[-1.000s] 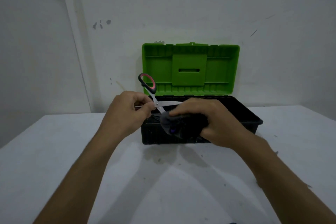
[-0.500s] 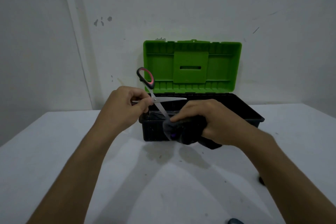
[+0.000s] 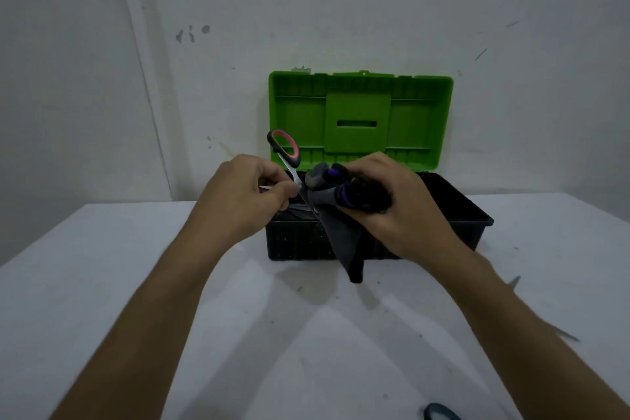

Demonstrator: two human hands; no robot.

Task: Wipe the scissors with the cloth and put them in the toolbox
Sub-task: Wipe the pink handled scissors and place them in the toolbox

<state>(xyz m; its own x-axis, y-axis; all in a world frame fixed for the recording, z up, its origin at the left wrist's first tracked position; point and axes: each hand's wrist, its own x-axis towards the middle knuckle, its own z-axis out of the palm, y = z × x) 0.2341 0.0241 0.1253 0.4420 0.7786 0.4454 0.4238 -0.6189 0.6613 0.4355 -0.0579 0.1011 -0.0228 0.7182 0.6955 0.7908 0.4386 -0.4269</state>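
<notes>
Scissors (image 3: 289,167) with a black and red handle loop are held in the air above the front left corner of an open toolbox (image 3: 470,218), not yet inside it. The left hand (image 3: 243,196) grips them near the pivot, its fingers curled round the lower handle, which is mostly hidden; the upper loop sticks up and to the left, in front of the raised green lid (image 3: 361,119). The blades slant down to the right and disappear into a dark grey cloth (image 3: 341,218) with purple trim. The right hand (image 3: 392,204) holds that cloth bunched up, fingers and thumb curled tightly round it and pressing it against the blades just beside the left hand, so that the two hands nearly touch. A loose tail of the cloth hangs down in front of the toolbox's black front wall, and its tip reaches close to the white table (image 3: 102,283). The toolbox stands on the table against a pale, scuffed wall (image 3: 341,3), with its lid upright and leaning on the wall; the inside of the black tray is too dark to make out. Both bare forearms reach in from the bottom of the view. At the bottom edge, to the right, part of a dark blue-green curved object (image 3: 439,413) shows, too cut off to identify.
</notes>
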